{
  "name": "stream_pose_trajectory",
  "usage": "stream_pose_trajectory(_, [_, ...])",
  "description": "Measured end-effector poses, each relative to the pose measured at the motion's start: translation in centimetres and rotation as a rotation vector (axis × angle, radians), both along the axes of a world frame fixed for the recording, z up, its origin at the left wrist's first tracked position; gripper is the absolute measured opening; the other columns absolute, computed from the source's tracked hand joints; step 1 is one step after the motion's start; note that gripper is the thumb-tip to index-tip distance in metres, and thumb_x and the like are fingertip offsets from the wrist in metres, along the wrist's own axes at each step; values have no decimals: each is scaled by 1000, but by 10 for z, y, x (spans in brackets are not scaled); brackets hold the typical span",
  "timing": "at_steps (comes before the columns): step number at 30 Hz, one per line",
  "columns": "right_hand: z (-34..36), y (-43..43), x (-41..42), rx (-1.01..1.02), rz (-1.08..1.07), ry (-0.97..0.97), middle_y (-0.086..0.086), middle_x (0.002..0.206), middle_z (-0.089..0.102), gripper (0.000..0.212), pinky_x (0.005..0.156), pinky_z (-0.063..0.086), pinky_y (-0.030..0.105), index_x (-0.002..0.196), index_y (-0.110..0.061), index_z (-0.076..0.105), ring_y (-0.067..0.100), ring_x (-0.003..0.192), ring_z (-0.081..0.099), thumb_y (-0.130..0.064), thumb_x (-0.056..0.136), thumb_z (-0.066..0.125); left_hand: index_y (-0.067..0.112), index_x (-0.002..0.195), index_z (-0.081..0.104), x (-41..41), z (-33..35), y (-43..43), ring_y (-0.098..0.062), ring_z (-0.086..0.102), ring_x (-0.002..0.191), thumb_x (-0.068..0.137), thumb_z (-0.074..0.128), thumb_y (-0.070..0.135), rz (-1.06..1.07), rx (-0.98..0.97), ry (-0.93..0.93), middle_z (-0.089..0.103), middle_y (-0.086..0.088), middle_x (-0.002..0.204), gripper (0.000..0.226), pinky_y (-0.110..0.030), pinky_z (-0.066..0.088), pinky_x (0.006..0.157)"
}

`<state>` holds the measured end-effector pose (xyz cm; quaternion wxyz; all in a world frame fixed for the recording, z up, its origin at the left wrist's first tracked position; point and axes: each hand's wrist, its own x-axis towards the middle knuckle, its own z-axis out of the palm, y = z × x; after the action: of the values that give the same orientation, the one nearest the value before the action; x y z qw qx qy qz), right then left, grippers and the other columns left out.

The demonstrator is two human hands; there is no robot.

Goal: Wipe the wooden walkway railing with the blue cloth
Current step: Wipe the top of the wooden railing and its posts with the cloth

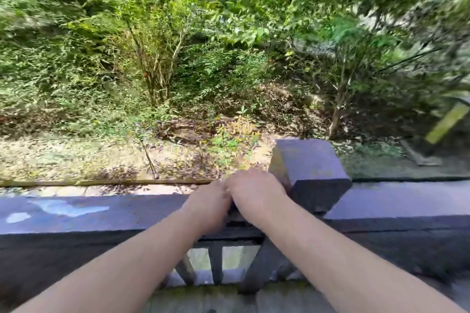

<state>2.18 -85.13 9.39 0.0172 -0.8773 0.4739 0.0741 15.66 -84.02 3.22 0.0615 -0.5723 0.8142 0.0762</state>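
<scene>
The dark wooden railing (101, 213) runs left to right across the lower part of the blurred head view. A square post (310, 168) rises from it right of centre. My left hand (208, 203) and my right hand (251, 193) rest side by side on the top rail, touching each other, just left of the post. Their fingers curl over the rail's far edge and are hidden. No blue cloth shows; whatever is under the hands is covered by them.
Balusters (216, 262) stand below the rail between my forearms. Beyond the railing lie a leaf-strewn strip of ground (76, 157) and dense green shrubs (157, 63). Pale wet-looking patches (68, 208) shine on the rail's left stretch. The rail continues right of the post (407, 201).
</scene>
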Motion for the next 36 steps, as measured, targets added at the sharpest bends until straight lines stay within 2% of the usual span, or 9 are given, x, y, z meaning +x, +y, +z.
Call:
stream_pose_trajectory(4, [-41, 26, -7, 114, -56, 164, 14, 125, 63, 28, 85, 51, 44, 122, -8, 61, 34, 113, 62, -4, 97, 47, 19, 109, 57, -5, -10, 5, -27, 50, 111, 84, 56, 54, -65, 6, 0, 51, -5, 113, 43, -44, 47, 90])
stream_pose_trajectory(8, [-50, 40, -17, 181, -148, 151, 16, 126, 56, 30, 94, 48, 42, 122, -8, 60, 33, 121, 52, -7, 92, 54, 22, 94, 47, -8, -4, 0, -26, 52, 105, 75, 42, 68, -13, 49, 0, 52, -3, 103, 51, -41, 47, 84])
stream_pose_trajectory(12, [-57, 51, -28, 250, -279, -116, 13, 139, 46, 50, 111, 42, 40, 137, -7, 46, 30, 138, 38, -13, 88, 52, 18, 123, 48, -19, -20, -12, -27, 49, 121, 77, 46, 65, -58, -44, 97, 51, -6, 125, 65, -45, 42, 99])
stream_pose_trajectory(14, [-64, 51, -32, 218, -353, -326, 6, 166, 17, 77, 122, 26, 34, 159, -10, 15, 22, 154, 17, -13, 90, 50, 13, 150, 31, -30, -39, -14, -28, 29, 145, 87, 47, 58, -158, -9, 91, 33, -11, 156, 79, -49, 23, 118])
stream_pose_trajectory(17, [-81, 50, -31, 259, -318, -431, 0, 170, -18, 92, 127, 0, 29, 161, -15, -12, 10, 155, -16, -14, 90, 46, 13, 160, 3, -40, -67, -10, -29, 7, 153, 99, 33, 49, -160, -13, -1, 10, -14, 167, 77, -50, 0, 123])
stream_pose_trajectory(21, [-98, 50, -30, 322, -337, -550, -4, 170, -18, 94, 128, 0, 33, 163, -19, -7, 3, 153, -21, -20, 80, 39, 11, 159, 10, -36, -76, -5, -34, 19, 151, 95, 10, 43, -132, -83, 17, 21, -17, 164, 71, -51, 10, 123])
stream_pose_trajectory(28, [-111, 52, -31, 219, -309, -673, -10, 171, -7, 74, 127, 3, 30, 163, -21, 2, -5, 151, -15, -42, 98, 29, 13, 158, 20, -24, -77, 3, -30, 21, 149, 97, 15, 54, -123, -132, 79, 27, -12, 163, 74, -50, 15, 122])
stream_pose_trajectory(32, [-117, 51, -29, 197, -264, -586, -6, 172, -10, 81, 127, -2, 30, 164, -19, 0, 3, 154, -17, -62, 97, 17, 15, 159, 18, 11, -72, 15, -26, 19, 150, 94, 15, 67, -35, -135, 60, 24, -8, 164, 84, -45, 9, 123])
stream_pose_trajectory(36, [-125, 47, -27, 115, -180, -362, 2, 171, -13, 82, 126, -11, 34, 163, -15, -2, 12, 154, -22, -64, 98, 8, 16, 158, 25, 71, -66, 33, -26, 27, 148, 95, 25, 71, 71, -163, 17, 32, -7, 162, 84, -42, 12, 123])
